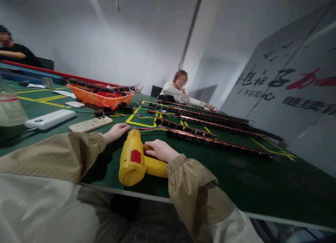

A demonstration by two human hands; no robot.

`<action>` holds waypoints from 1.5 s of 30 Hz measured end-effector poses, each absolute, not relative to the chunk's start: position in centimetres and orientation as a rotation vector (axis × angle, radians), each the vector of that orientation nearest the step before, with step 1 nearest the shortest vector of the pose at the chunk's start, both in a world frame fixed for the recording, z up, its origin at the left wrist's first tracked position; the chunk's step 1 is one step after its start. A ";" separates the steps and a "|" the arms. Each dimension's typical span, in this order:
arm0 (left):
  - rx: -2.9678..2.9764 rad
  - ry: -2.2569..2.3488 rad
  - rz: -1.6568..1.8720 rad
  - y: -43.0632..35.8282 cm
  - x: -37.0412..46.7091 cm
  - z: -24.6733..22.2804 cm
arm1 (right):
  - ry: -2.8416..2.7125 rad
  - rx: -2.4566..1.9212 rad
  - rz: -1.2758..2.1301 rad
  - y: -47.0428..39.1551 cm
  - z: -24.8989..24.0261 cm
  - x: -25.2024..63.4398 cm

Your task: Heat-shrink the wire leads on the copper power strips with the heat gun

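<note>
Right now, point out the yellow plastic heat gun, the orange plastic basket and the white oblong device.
Yellow plastic heat gun (136, 167), head view: main body.
Orange plastic basket (90, 97), head view: outer side wall.
White oblong device (51, 119), head view: top face.

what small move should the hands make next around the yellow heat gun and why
Probably ease the left hand slightly away from the nozzle: its fingertips appear right beside it, while the right hand holds the yellow heat gun. Whether it's hot doesn't show.
</note>
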State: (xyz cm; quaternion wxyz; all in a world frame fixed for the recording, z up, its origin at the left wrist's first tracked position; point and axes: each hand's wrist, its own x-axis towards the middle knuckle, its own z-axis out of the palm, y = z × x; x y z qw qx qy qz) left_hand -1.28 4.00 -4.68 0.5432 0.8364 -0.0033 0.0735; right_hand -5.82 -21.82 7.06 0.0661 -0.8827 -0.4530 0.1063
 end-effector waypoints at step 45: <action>1.970 0.062 0.151 2.7 -3.0 -1.9 | -0.846 -2.583 -0.124 -21.2 6.4 -16.3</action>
